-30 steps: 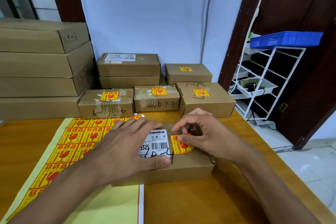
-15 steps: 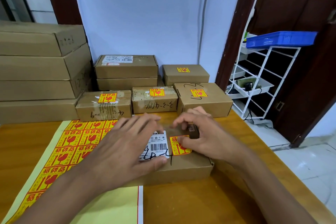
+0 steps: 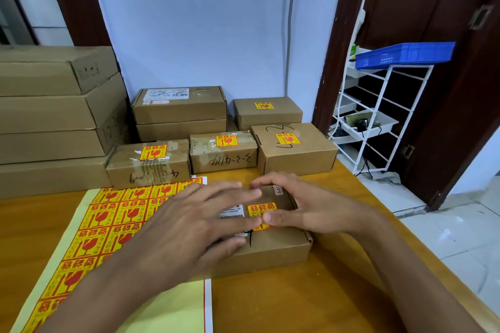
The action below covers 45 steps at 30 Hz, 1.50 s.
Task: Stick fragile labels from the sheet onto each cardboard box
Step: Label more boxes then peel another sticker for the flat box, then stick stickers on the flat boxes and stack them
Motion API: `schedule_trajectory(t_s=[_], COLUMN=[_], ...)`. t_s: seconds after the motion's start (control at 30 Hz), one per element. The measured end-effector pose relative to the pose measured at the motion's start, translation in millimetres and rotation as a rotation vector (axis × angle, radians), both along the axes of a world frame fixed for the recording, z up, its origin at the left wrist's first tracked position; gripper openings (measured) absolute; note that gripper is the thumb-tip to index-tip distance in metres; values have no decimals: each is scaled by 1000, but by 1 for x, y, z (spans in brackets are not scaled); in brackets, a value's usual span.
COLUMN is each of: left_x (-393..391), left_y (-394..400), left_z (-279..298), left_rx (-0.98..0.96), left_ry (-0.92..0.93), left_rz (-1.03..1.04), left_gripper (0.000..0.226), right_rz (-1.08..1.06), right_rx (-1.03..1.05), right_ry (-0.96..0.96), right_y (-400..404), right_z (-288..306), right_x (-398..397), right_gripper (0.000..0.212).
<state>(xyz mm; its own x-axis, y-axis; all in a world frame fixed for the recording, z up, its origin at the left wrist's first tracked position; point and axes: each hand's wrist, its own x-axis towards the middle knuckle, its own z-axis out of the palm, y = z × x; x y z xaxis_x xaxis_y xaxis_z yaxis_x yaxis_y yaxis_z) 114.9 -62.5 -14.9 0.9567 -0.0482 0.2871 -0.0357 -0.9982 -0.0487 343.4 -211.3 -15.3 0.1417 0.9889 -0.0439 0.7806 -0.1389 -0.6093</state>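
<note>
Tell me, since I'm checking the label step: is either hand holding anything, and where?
Nothing is gripped. Both the left hand and right hand lie flat on the box top, thumbs pressing the label.

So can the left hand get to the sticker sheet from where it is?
Probably yes. The left hand lies flat on the near box, and the label sheet lies right beside that box on the table, partly under the wrist. Nothing stands between them.

Your way forward is blocked by a row of labelled boxes (image 3: pixel 221 153), with a taller stack (image 3: pixel 54 116) at left. Bare table (image 3: pixel 311 292) lies open to your right and front.
</note>
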Motion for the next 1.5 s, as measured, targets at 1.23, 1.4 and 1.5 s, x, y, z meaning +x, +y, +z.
schedule_trajectory(t_s=[1.23, 1.4, 1.5], left_x=[-65, -93, -93], left_y=[60, 79, 87], left_z=[10, -31, -42], left_rx=[-136, -218, -212], left_ry=[-185, -108, -105], left_rz=[378, 412, 427], left_gripper=[34, 50, 42], right_rz=[28, 32, -42], right_rx=[-145, -241, -302], right_ry=[-414, -526, -537], right_y=[3, -21, -40], right_z=[26, 39, 39], right_x=[-27, -8, 13], right_gripper=[110, 115, 116])
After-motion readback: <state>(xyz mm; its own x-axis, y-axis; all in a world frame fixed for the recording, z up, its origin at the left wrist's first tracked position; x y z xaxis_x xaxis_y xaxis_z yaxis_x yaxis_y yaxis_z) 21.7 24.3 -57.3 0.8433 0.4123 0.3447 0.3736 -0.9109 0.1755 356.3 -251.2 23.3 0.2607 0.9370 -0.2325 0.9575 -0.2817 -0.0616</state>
